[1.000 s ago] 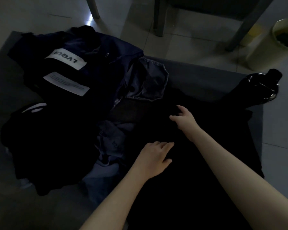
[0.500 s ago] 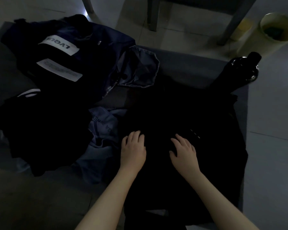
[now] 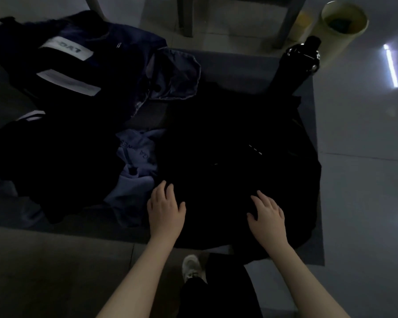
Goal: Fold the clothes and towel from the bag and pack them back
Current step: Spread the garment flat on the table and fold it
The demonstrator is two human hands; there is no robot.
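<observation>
Clothes lie in a dim heap on a dark mat point(image 3: 239, 63) spread over a pale tiled floor point(image 3: 365, 157). Grey furniture legs point(image 3: 186, 17) stand beyond the mat, and a strip of light point(image 3: 391, 65) reflects off the tiles at the right. My shoe point(image 3: 190, 267) shows at the near edge.

I count four pieces of cloth. A black garment point(image 3: 239, 145) is spread in front of me, and a pale blue garment point(image 3: 136, 161) is crumpled just left of it. Further left is a black piece with white stripes point(image 3: 44, 157), and at the far left a navy piece point(image 3: 124, 65) with two white labels; I cannot tell whether that one is clothing or the bag. One black bottle point(image 3: 301, 58) stands at the mat's far right corner.

One yellow bin point(image 3: 352, 35) sits on the floor behind the bottle, with something dark green inside.

My left hand point(image 3: 166, 212) rests flat on the black garment's left edge, fingers relaxed and grasping nothing. My right hand point(image 3: 267, 216) lies flat on the same garment, fingers spread.
</observation>
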